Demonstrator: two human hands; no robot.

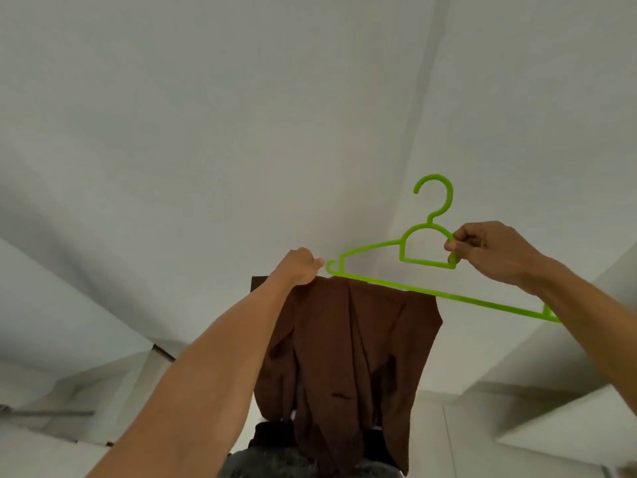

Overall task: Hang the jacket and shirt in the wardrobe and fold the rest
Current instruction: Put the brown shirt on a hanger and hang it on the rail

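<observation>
A bright green plastic hanger (427, 250) is held up in front of a white wall, tilted down to the right. My right hand (489, 251) pinches its inner loop just below the hook. A brown garment (351, 357) hangs from the left part of the hanger's lower bar. My left hand (301, 267) grips the garment's top edge at the hanger's left tip. Below the brown garment lie dark clothes (275, 457), partly hidden by it.
White walls (206, 132) fill most of the view. A metal rod (51, 414) shows at the lower left inside a white recess. White panels or shelves (551, 426) stand at the lower right.
</observation>
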